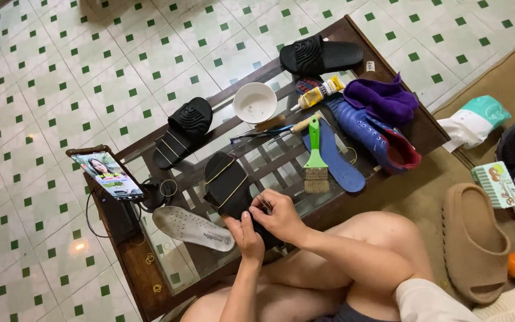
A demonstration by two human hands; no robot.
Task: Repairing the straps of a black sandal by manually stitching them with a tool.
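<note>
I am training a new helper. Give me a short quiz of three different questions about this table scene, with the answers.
1. True or false: both hands touch the same black slide sandal.
2. Which colour is the handle of the brush? A red, B green, C white.
3. Fill in: the purple cloth lies on a blue ____.

Key
1. True: the left hand and the right hand work at its near end.
2. B.
3. Boot.

On the tabletop [150, 280], the insole [192, 228] lies left of the banded slide [227, 186] under both hands [269, 223], the bowl [255, 102] and paintbrush [315, 161] beyond.
</note>
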